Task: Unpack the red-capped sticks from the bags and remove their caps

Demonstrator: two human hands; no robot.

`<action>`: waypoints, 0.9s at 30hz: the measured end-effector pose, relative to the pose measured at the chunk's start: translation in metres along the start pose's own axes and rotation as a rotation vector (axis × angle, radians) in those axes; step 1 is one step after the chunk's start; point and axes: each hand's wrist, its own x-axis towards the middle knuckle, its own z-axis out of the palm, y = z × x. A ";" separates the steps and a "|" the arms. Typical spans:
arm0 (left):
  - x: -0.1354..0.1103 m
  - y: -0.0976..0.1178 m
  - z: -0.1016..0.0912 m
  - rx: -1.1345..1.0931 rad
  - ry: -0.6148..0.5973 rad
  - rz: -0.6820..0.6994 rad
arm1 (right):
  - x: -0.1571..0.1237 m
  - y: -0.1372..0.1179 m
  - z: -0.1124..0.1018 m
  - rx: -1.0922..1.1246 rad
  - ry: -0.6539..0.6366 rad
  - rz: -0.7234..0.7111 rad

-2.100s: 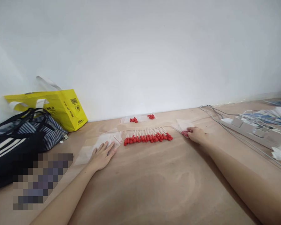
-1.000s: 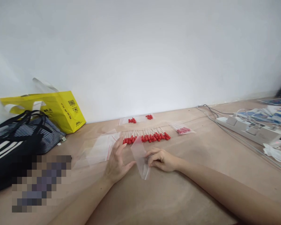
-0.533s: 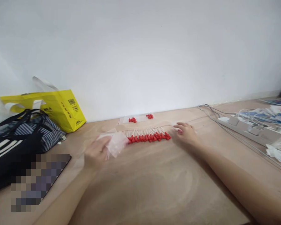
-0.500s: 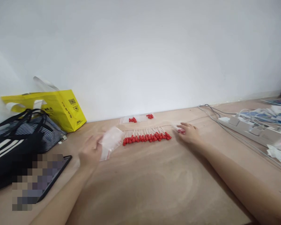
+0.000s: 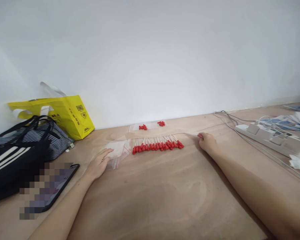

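Clutter: yellow bag [image 5: 65, 115] and phone [image 5: 53, 185] lie well left of the stick row [image 5: 157, 146], power strip [image 5: 272, 140] well right. I see red tips facing me, the row running left-right. Left hand [image 5: 98, 163], fingers loosely spread, rests on clear bags [image 5: 118, 149] just left of the row. Right hand [image 5: 208, 142] lies just right, fingers curled together.

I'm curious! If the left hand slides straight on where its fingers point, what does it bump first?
The clear little bags, most likely: the left hand points forward and slightly right, fingertips seemingly touching their edge. The row of red-tipped sticks lies beyond.
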 end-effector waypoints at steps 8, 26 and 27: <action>-0.011 0.065 -0.002 -0.044 0.319 0.282 | -0.051 -0.074 -0.028 0.591 0.148 -0.584; -0.043 0.132 0.016 -0.323 -0.358 0.381 | -0.101 -0.125 -0.023 0.489 -0.329 -0.336; -0.043 0.133 0.016 -0.324 -0.353 0.376 | -0.102 -0.125 -0.021 0.490 -0.349 -0.325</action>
